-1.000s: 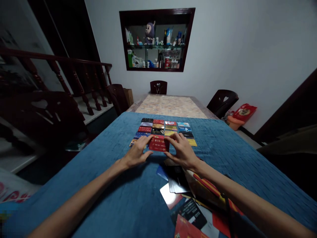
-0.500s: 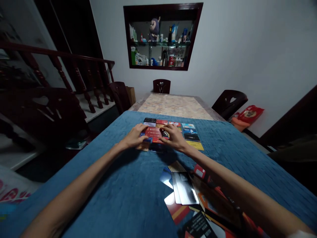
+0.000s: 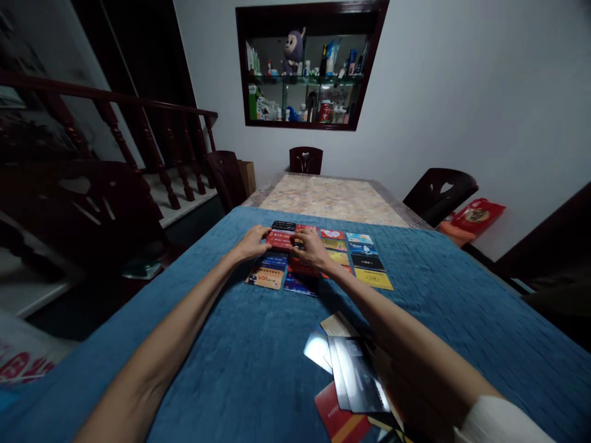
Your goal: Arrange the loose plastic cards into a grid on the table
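L hand (image 3: 253, 242) & R hand (image 3: 311, 247) pinch a red card (image 3: 279, 240) by its ends, at the card rows; VIP card (image 3: 265, 279) sits beside dk-blue card (image 3: 301, 285), all on blue cloth (image 3: 235, 357).

A red card (image 3: 279, 240) — pale print showing across its face — is held long side across, at the left column of cards (image 3: 271, 262).
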Demonstrator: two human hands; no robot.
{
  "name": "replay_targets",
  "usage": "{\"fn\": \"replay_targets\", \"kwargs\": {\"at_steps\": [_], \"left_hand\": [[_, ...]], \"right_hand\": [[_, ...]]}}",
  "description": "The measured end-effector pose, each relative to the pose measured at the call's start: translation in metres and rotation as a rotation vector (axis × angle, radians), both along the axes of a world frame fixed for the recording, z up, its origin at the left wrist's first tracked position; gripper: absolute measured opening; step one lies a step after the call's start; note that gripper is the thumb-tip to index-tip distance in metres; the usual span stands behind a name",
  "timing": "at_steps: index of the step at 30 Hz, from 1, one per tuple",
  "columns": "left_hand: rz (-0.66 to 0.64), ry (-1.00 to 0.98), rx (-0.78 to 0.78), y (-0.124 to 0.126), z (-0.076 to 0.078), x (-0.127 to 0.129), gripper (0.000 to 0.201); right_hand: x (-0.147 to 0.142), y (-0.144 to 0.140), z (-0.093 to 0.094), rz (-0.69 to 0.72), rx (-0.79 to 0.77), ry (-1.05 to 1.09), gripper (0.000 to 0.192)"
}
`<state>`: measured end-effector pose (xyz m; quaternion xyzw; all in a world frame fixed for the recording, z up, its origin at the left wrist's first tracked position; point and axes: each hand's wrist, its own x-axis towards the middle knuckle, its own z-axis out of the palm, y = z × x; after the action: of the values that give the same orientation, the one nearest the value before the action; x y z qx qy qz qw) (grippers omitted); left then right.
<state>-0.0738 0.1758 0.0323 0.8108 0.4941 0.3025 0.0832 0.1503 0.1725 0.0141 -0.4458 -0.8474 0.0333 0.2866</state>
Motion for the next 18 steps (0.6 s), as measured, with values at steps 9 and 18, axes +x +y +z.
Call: {"fn": "replay_targets", "kwargs": {"at_steps": [9,18], "left_hand": [[-0.024,0.070,-0.027,0.012,-0.009,-0.003,0.028],[-0.036,0.103,-0.063,0.014,-0.017,-0.002,0.026]], "right_hand": [[-0.010,0.013,-0.011,-0.043,-0.058,-0.073,0.018],[-0.013,0.015,-0.012,-0.056,-0.101,-0.118,0.018]]}}
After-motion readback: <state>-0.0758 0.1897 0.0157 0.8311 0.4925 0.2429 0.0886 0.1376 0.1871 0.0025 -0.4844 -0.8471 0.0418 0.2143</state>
